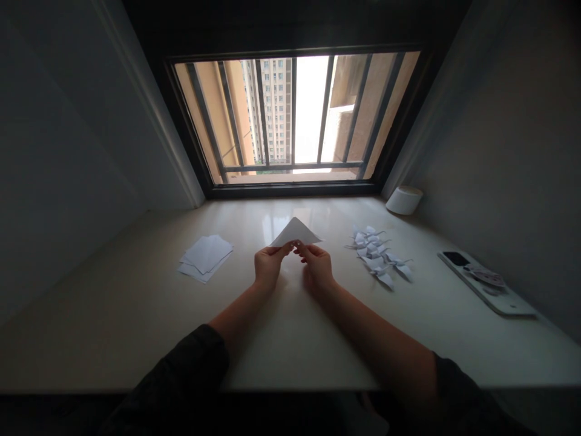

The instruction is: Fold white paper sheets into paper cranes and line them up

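A white sheet of paper folded into a triangle is held just above the pale table, its point toward the window. My left hand pinches its near edge from the left. My right hand pinches the same edge from the right. The two hands almost touch at the fingertips. Both forearms reach out from dark sleeves at the table's near edge.
A small stack of white paper sheets lies to the left. Several folded paper cranes lie to the right. A white round object sits by the barred window. A tablet-like device with a phone lies far right.
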The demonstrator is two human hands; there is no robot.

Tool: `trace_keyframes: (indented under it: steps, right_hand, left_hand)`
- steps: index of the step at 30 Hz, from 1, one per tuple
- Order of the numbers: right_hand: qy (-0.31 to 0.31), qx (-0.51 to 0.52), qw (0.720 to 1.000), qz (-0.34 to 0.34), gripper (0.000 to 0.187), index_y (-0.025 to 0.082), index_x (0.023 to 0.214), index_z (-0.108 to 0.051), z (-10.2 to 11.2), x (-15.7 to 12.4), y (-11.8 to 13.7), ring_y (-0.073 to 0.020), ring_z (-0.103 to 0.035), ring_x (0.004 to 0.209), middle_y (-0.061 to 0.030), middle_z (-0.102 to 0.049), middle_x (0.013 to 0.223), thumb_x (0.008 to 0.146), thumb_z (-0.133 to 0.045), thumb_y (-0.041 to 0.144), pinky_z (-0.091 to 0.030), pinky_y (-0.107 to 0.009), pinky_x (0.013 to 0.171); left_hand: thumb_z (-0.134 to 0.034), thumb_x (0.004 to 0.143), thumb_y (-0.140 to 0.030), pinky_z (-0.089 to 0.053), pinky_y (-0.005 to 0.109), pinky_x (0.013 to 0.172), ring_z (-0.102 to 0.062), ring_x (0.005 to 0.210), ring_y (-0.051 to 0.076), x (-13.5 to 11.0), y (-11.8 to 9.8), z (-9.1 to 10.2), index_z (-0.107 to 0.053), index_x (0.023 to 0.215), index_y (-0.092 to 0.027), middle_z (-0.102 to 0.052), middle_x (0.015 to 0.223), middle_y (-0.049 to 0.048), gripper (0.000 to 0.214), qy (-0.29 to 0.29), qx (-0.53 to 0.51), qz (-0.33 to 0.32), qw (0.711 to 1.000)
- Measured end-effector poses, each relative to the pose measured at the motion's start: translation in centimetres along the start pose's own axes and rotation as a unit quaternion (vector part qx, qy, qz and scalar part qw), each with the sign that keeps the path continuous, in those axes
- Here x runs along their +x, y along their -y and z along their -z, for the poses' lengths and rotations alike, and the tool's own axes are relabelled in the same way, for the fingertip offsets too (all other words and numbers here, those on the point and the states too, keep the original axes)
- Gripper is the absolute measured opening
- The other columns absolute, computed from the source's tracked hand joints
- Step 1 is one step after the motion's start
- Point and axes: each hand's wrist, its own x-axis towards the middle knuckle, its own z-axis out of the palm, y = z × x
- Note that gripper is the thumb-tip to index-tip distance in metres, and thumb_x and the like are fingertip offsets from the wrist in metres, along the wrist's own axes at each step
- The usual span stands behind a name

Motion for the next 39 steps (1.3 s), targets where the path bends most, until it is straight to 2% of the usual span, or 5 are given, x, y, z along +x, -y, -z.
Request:
trace_keyframes:
  steps: [8,10,16,21,39]
  right_hand:
    - [-0.131,0.016,0.991,0.028,0.034,0.017,0.057,-0.064,3.1,2.8,2.0,-0.0129,-0.050,0.056,-0.0021,-0.061,0.057,0.057,-0.073,0.050,-0.035,-0.027,0.053]
    - [-0.113,0.010,0.993,0.042,0.035,0.017,0.056,-0.063,3.0,2.7,2.1,-0.0130,-0.051,0.056,-0.0024,-0.061,0.057,0.057,-0.073,0.050,-0.036,-0.027,0.053]
    - [-0.005,0.012,1.000,0.025,0.031,0.018,0.056,-0.065,1.3,0.9,1.5,-0.0130,-0.051,0.058,-0.0016,-0.059,0.057,0.058,-0.073,0.048,-0.038,-0.027,0.055]
    - [0.046,0.008,0.999,-0.002,0.028,0.019,0.055,-0.065,0.6,0.1,1.1,-0.0128,-0.048,0.056,-0.0023,-0.061,0.059,0.055,-0.075,0.045,-0.037,-0.027,0.054]
    - [-0.060,0.030,0.998,0.005,0.031,0.018,0.060,-0.066,2.1,2.4,1.6,-0.0120,-0.048,0.053,-0.0026,-0.062,0.059,0.054,-0.076,0.046,-0.033,-0.027,0.051]
  left_hand:
    - [-0.072,0.057,-0.050,-0.039,0.024,0.064,-0.061,0.086,0.018,2.9,-0.8,2.5,-0.070,0.088,-0.016,-0.070,0.094,0.0110,0.046,-0.093,-0.035,-0.005,0.995]
    - [-0.073,0.057,-0.049,-0.039,0.024,0.063,-0.062,0.084,0.018,2.8,-0.8,2.4,-0.070,0.085,-0.016,-0.071,0.089,0.0107,0.044,-0.078,-0.023,-0.022,0.996]
    - [-0.073,0.061,-0.042,-0.044,0.030,0.072,-0.063,0.088,0.022,0.6,-0.4,0.7,-0.071,0.093,-0.017,-0.071,0.094,0.0102,0.040,0.126,0.012,-0.045,0.991]
    - [-0.069,0.065,-0.046,-0.045,0.031,0.070,-0.064,0.085,0.024,0.5,-0.2,0.5,-0.072,0.082,-0.014,-0.072,0.084,0.0110,0.037,0.083,-0.026,-0.012,0.996]
    - [-0.068,0.064,-0.051,-0.040,0.030,0.065,-0.067,0.083,0.026,0.5,-0.5,0.5,-0.071,0.080,-0.014,-0.072,0.082,0.0134,0.041,0.059,-0.014,-0.004,0.998]
